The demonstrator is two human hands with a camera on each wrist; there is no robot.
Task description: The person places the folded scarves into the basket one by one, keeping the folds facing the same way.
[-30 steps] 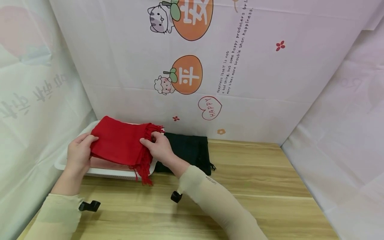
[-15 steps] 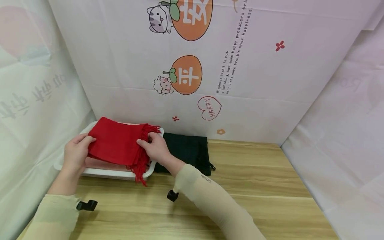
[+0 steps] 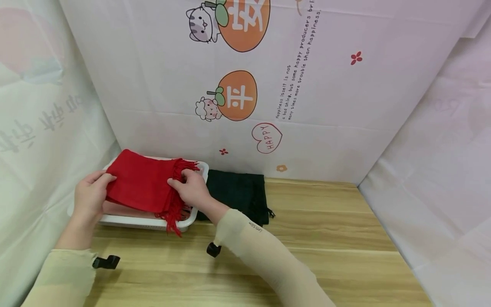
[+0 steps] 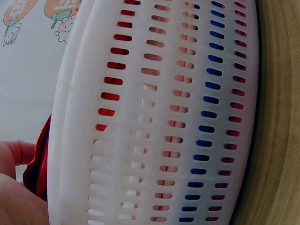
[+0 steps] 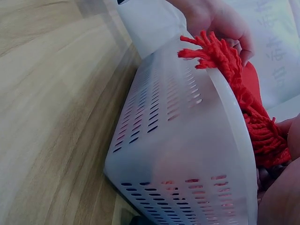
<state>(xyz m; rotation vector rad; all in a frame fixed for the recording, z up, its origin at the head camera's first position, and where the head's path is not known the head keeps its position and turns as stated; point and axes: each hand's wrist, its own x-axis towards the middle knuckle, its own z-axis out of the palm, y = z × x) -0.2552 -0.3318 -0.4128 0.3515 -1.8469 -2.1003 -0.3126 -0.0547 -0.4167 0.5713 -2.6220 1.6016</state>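
Note:
A folded red scarf (image 3: 140, 181) with fringed ends lies over a white plastic basket (image 3: 134, 221) in the head view. At its left edge my left hand (image 3: 87, 194) pinches the cloth between thumb and fingers. The fringed right end is pinched by my right hand (image 3: 193, 189). Below the scarf, pink cloth (image 3: 128, 209) shows inside the basket. In the right wrist view the red fringe (image 5: 225, 63) hangs over the basket rim. Through the slots in the left wrist view, red, pink and blue layers are visible.
A folded dark green cloth (image 3: 235, 194) with a small tassel lies on the wooden table (image 3: 307, 238), right of the basket. Behind stands a white printed sheet (image 3: 307, 145) as a wall. Another white sheet (image 3: 42, 170) rises close on the left.
Both hands have shifted slightly left with the red scarf, still held at both ends. More of the basket's right rim now shows. The dark green cloth has stayed in place.

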